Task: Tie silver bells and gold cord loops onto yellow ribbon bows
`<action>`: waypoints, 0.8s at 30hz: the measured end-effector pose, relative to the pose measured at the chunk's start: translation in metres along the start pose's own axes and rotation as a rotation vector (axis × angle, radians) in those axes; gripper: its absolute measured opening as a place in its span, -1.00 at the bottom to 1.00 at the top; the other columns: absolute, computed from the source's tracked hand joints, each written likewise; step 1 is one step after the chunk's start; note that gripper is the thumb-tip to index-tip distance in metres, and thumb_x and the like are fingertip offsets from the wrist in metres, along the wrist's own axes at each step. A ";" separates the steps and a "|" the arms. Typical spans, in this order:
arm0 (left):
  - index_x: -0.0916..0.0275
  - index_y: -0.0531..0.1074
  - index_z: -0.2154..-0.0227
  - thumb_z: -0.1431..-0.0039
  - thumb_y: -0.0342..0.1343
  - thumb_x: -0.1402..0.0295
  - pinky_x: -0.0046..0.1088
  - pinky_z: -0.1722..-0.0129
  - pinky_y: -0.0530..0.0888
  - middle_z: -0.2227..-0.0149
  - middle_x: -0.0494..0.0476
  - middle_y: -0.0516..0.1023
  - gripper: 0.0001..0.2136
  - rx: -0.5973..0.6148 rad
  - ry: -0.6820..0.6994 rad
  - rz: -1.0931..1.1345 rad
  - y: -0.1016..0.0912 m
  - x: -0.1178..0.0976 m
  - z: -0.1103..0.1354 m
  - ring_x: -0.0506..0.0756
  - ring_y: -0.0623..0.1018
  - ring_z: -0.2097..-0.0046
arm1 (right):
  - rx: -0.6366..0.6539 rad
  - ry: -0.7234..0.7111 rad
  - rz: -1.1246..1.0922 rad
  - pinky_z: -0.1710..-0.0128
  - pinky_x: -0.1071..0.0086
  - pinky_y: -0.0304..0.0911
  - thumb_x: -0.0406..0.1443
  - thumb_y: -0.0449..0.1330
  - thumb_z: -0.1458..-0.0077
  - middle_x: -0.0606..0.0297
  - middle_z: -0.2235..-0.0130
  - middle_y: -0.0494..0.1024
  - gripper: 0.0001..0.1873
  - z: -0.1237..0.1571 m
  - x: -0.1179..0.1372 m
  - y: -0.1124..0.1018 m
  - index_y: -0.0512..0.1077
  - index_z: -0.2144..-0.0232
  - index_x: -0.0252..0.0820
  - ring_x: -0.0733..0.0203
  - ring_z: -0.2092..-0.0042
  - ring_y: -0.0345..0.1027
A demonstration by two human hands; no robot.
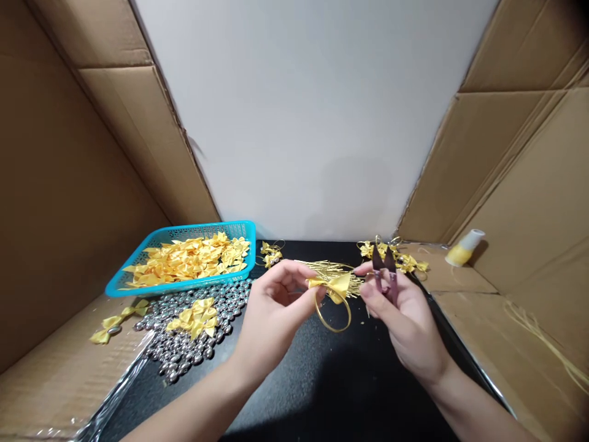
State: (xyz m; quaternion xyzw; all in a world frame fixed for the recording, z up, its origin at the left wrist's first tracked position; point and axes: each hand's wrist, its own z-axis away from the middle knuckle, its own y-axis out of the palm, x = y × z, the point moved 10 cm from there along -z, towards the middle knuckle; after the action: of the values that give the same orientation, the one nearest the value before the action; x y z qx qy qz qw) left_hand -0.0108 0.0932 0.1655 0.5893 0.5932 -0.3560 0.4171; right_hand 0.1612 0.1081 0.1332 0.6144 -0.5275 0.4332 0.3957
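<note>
With our left hand (280, 313) we pinch 1 yellow bow (339, 285) with a gold loop (335, 330), thumb and finger pressed together, above the black worktop (285, 393). Our right hand (407, 319) has its fingers curled around the snips (390, 276), whose 2 blades stand apart. Gold ties (326, 268) lie toward the far edge; the blue basket (251, 245) is at the far left corner, beside silver beads (172, 353)

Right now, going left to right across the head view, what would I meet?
Blue basket, left hand, yellow bow in its grip, right hand holding dark snips, white-and-yellow cone, loose pale strands.
</note>
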 end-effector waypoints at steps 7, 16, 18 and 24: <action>0.25 0.50 0.40 -0.01 0.28 0.44 -0.59 0.48 0.53 0.53 0.01 0.50 -0.92 0.148 -0.216 0.132 0.019 0.025 0.007 -0.06 0.47 0.50 | 0.147 0.162 -0.118 0.52 0.47 0.05 -0.10 0.30 -0.03 0.41 0.54 0.29 -0.71 0.002 -0.006 0.027 0.43 0.49 -0.20 0.39 0.52 0.05; 0.26 0.48 0.46 -0.12 0.21 0.37 -0.58 0.46 0.53 0.56 0.03 0.52 -0.91 0.252 -0.247 0.173 0.027 0.025 0.009 -0.04 0.52 0.49 | 0.105 0.231 -0.217 0.60 0.52 -0.12 -0.15 0.37 0.08 0.44 0.54 0.24 -0.67 0.002 -0.010 0.024 0.35 0.54 -0.23 0.44 0.53 -0.06; 0.26 0.47 0.47 -0.13 0.19 0.37 -0.58 0.47 0.53 0.56 0.03 0.50 -0.89 0.242 -0.244 0.176 0.027 0.024 0.009 -0.04 0.51 0.49 | 0.110 0.265 -0.239 0.60 0.52 -0.15 -0.10 0.35 0.07 0.46 0.55 0.19 -0.63 0.004 -0.011 0.027 0.32 0.55 -0.23 0.45 0.53 -0.11; 0.25 0.49 0.39 0.00 0.21 0.48 -0.56 0.48 0.52 0.46 0.07 0.54 -0.92 0.237 -0.042 -0.076 0.024 -0.001 0.007 -0.01 0.52 0.45 | 0.123 0.291 -0.267 0.59 0.53 -0.09 -0.07 0.36 0.10 0.48 0.57 0.16 -0.60 0.005 -0.006 0.032 0.30 0.56 -0.22 0.45 0.54 -0.12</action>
State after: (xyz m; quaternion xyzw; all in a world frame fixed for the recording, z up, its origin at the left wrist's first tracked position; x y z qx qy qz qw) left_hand 0.0138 0.0874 0.1651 0.6039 0.5601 -0.4516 0.3430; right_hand 0.1299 0.1015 0.1267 0.6327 -0.3514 0.4924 0.4835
